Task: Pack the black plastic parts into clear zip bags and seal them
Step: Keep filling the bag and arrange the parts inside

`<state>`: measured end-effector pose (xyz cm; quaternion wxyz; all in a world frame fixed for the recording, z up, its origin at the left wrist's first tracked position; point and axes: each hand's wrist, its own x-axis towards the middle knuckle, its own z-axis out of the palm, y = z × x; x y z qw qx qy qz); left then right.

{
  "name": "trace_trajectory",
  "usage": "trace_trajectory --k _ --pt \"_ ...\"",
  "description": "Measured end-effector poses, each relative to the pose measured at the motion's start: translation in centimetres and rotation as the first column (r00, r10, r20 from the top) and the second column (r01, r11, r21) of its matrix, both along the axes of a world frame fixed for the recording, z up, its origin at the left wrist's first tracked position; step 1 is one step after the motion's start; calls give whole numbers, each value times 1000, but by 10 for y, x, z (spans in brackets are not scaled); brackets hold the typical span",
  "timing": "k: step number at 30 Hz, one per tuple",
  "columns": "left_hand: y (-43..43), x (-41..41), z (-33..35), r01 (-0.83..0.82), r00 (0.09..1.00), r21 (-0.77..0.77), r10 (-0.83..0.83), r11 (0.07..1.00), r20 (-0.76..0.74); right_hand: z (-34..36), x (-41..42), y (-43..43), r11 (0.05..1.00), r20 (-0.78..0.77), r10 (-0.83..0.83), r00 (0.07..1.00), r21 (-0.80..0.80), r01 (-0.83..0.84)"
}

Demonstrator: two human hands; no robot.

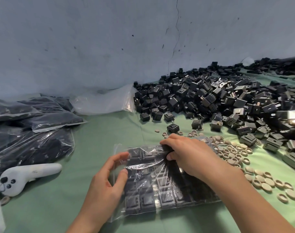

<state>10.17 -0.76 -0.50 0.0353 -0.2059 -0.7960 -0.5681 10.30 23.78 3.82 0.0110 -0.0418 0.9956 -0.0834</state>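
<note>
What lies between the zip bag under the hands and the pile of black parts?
Scattered beige round caps and a stray black part on the green cloth, in the head view.

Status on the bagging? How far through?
Done: several filled bags stacked at left. In hand: a zip bag packed with rows of parts; the right hand pinches its top, the left hand holds its side; seal state unclear. Left: the big loose pile at right, most of the job.

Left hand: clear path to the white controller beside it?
Likely yes: only bare green cloth lies between left hand and white controller, though it holds the zip bag now.
</note>
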Motion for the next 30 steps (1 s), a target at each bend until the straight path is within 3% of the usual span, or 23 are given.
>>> trace_trajectory --k 7,11,14,21,25,30 --pt "-7 -6 -4 45 999 -89 -46 995 -10 7 3 3 993 -107 -12 994 -116 -1" --pt "-6 -8 -5 22 1000 -79 -21 997 19 5 5 3 995 66 -8 998 -99 15" --pt "-5 -6 -6 10 1000 -153 -14 988 -24 2 4 -2 996 90 -35 995 -73 42" --pt "-6 -7 -4 40 999 -90 -40 995 -5 7 3 -1 998 21 -56 998 -29 57" --pt "-6 -8 -7 63 998 -124 -62 990 7 6 7 2 995 7 -47 999 -92 47" --pt "-11 -12 -5 119 991 -34 -116 992 69 4 10 -2 986 -9 -7 1000 -166 6"
